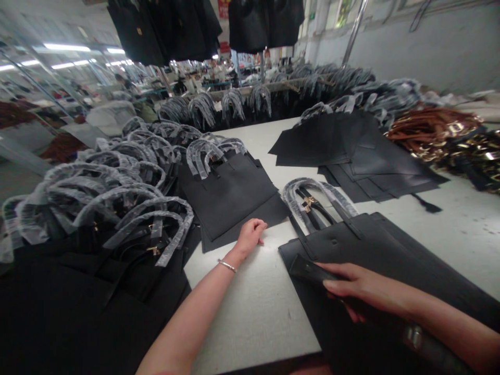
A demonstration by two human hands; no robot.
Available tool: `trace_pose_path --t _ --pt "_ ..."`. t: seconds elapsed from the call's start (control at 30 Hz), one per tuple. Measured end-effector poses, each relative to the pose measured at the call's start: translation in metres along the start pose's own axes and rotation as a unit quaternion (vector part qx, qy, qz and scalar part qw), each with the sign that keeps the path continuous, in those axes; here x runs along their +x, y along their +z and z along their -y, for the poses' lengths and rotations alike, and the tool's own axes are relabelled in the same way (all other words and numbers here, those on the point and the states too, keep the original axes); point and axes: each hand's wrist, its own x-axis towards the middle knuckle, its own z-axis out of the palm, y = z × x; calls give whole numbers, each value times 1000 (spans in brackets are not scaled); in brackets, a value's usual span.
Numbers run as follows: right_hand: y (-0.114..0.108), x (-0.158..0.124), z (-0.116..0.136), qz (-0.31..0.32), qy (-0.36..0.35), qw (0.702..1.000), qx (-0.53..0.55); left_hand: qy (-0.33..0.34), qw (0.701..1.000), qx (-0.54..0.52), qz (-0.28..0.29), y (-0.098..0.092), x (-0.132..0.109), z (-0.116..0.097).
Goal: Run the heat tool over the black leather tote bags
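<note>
My right hand (357, 289) is closed around a black leather strap (307, 271), whose broad end sticks out past the fingertips. The strap lies over a black tote bag (367, 255) set flat on the table. The bag's upright handles (312, 195) are wrapped in clear plastic, with gold-coloured hardware (308, 203) between them. My left hand (250, 239), a bracelet (227, 265) on its wrist, has its fingers curled together just above the table. Whatever it may pinch is hidden. Close beyond it lies a stack of black bags (230, 195).
Many black bags with plastic-wrapped handles (117, 192) are heaped at left. Flat black panels (359, 151) lie on the pale table (250, 317) at back right, beside brown straps (433, 130) with gold buckles. Black bags (265, 23) hang overhead.
</note>
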Motion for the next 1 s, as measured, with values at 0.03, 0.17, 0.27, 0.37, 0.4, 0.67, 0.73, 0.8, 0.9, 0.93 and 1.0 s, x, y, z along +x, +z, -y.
trace_pose_path --t 0.03,0.17,0.27,0.37,0.4,0.67,0.73,0.8,0.9,0.93,1.0 --pt "0 0 -1 2 -5 1000 0 4 1000 2 -7 -1 -4 -1" --pt "-1 2 -4 -1 -12 1000 -3 118 987 49 93 2 -22 -10" --pt "-1 2 -4 -6 -3 1000 -18 177 961 141 159 7 -27 -12" --pt "1 0 -2 -7 -6 1000 -19 209 932 231 186 8 -23 -14" --pt "1 0 -2 -6 -10 1000 -15 222 922 249 198 8 -21 -15" --pt "2 1 -3 -7 -5 1000 5 181 931 222 225 4 -10 -20" --pt "2 1 -5 -10 -4 1000 6 136 965 175 144 -1 -7 -13" --pt "1 1 -6 -8 -9 1000 7 95 982 156 51 -6 -7 -6" --pt "1 2 -7 -5 -13 1000 8 80 986 147 -9 -8 -18 -6" --pt "1 2 -6 -6 -14 1000 6 98 985 145 4 -6 -26 -8" --pt "2 3 -4 -10 -11 1000 -1 164 973 152 62 4 -46 -15"
